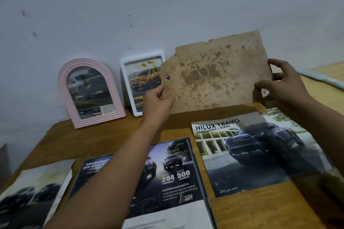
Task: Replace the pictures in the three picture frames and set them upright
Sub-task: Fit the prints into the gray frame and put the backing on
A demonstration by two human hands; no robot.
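A stained, torn brown backing board (pixel 214 76) is held upright above the far side of the wooden table (pixel 115 134). My left hand (pixel 158 98) grips its left edge and my right hand (pixel 283 82) pinches its right edge. A pink arched frame (pixel 89 93) with a car picture stands against the wall at the back left. A white rectangular frame (pixel 141 83) with a yellow truck picture leans beside it, partly hidden by the board. Three loose car pictures lie flat: a "Hilux Travo" sheet (pixel 256 152), a "Powertrain" sheet (pixel 167 176) and a blurred one (pixel 33 197) at the left.
The grey wall (pixel 167 5) runs right behind the frames. A pale strip (pixel 323 80) lies at the far right edge on a second wooden surface. Bare tabletop shows between the frames and the flat sheets.
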